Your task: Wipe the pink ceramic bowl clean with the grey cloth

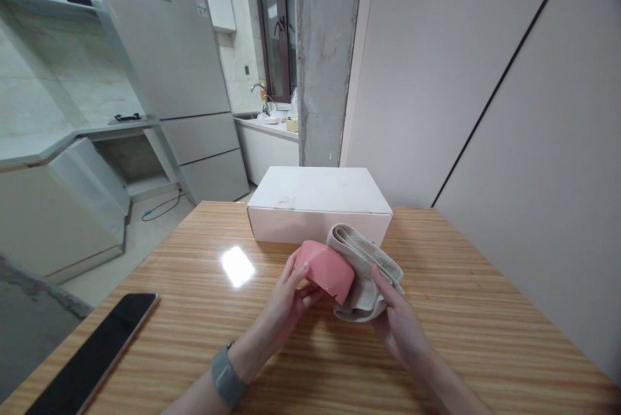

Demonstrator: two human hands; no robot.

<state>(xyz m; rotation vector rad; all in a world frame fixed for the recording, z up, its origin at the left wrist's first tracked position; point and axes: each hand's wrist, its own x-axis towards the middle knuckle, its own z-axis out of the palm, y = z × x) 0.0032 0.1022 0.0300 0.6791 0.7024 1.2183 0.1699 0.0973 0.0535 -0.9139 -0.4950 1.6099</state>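
Note:
A pink bowl (327, 271) is held tilted above the wooden table (204, 311), its base turned toward me. My left hand (286, 305) grips the bowl's left rim with its fingers curled round it. My right hand (395, 321) holds a folded beige cloth (366, 266) pressed against the bowl's right side. A grey watch band (227, 376) sits on my left wrist.
A shut white box (317, 205) stands on the table just behind the bowl. A dark phone (94, 353) lies face up near the table's left edge. A wall runs along the right. A fridge (169, 59), counter and sink lie beyond the table.

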